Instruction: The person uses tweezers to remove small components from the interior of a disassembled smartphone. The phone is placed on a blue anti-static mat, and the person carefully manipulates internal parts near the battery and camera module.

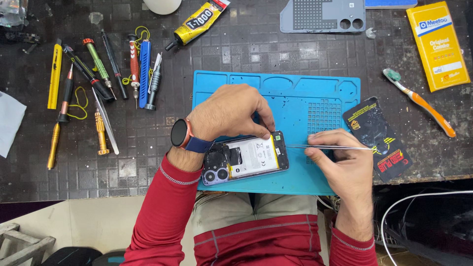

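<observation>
A row of screwdrivers (pixel 98 64) and a yellow cutter (pixel 54 76) lie at the left of the dark bench (pixel 246 44). A glue tube (pixel 197 22) lies at the top, near a grey phone cover (pixel 322 15). At the right sit a yellow box (pixel 438 44), a toothbrush (pixel 419 101) and a black packet (pixel 377 135).

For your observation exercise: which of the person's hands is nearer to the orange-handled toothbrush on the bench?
Right. The right hand, holding tweezers, lies just below-left of the toothbrush; the left hand rests on the opened phone, farther away.
</observation>
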